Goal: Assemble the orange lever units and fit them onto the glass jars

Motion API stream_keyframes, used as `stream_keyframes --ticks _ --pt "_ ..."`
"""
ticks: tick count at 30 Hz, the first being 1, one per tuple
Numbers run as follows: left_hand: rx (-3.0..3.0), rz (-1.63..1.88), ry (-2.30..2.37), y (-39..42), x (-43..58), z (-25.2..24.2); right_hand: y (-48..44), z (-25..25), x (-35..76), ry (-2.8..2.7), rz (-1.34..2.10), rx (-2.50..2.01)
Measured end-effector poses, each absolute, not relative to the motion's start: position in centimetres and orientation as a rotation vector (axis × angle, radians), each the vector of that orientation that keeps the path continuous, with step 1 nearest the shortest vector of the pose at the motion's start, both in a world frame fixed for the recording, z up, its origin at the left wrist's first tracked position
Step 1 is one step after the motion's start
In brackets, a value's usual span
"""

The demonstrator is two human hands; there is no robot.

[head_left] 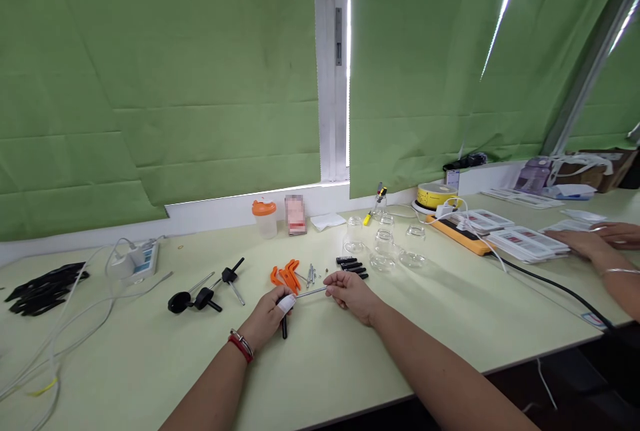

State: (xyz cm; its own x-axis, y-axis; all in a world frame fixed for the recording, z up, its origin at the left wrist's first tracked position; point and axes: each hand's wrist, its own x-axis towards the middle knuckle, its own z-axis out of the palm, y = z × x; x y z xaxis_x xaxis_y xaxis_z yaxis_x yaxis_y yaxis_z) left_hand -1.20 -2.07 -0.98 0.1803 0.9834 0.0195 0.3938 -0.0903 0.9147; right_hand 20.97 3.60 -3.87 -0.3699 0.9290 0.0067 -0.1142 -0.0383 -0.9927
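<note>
Near the table's front, my left hand (273, 314) is closed around a black part (285, 327) with a handle pointing down. From it a thin metal rod (311, 292) runs right, and my right hand (347, 291) pinches its far end. Behind my left hand lie orange plastic pieces (286, 275), with small metal pins (311, 273) beside them. Short black cylinders (353, 267) lie just behind my right hand. To the left are several black pieces with metal rods (204, 298).
Glass jars (384, 244) stand behind my right hand, near an orange power strip (460, 234). Another person's hands (580, 241) are at the right by stacked white sheets (527, 244). White cables (107, 304) and black strips (47, 287) lie left. An orange-lidded cup (265, 221) stands behind.
</note>
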Motion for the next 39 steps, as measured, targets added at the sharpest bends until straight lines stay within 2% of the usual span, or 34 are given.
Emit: stream_keyframes --ticks 39 --pt "1.644 0.855 1.338 -2.15 -1.44 -0.93 3.26 -3.79 20.65 -1.605 1.375 -1.042"
